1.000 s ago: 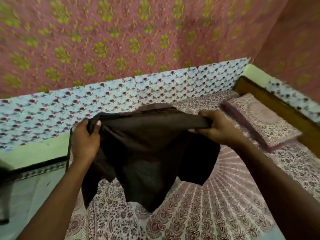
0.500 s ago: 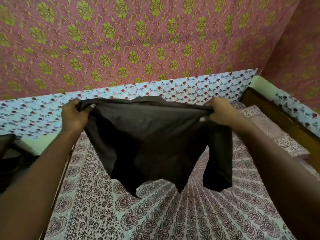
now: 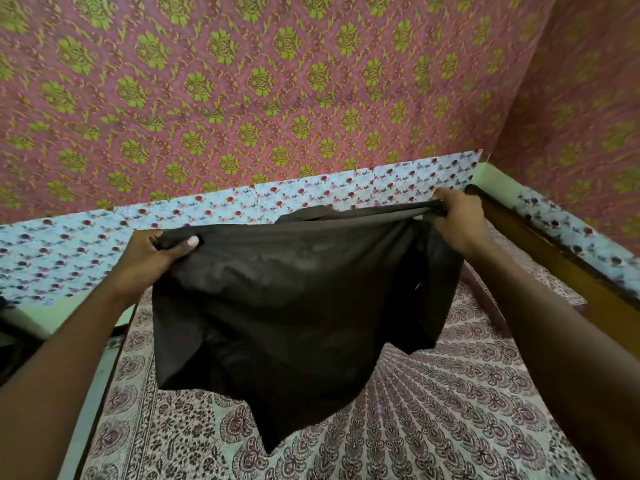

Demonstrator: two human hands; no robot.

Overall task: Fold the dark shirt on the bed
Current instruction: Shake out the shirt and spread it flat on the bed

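A dark brown shirt [image 3: 294, 306] hangs in the air above the bed, stretched wide between my two hands. My left hand [image 3: 152, 258] grips its upper left corner, thumb on the front of the cloth. My right hand [image 3: 457, 220] pinches the upper right corner, held a little higher. The shirt's lower part droops in loose folds and ends in a point just above the patterned bedsheet [image 3: 433, 410]. Its far side is hidden.
The bed stands against a pink and green patterned wall [image 3: 277, 81] with a floral tile band [image 3: 69, 251]. A wooden headboard [image 3: 561, 265] runs along the right. The bed's left edge [image 3: 104, 393] drops to a pale floor. Something dark lies at the far left [image 3: 14, 351].
My hands have spread farther apart and lifted, pulling the shirt's top edge taut. The view has tilted up, and the pillow at the right is now mostly hidden by my arm.
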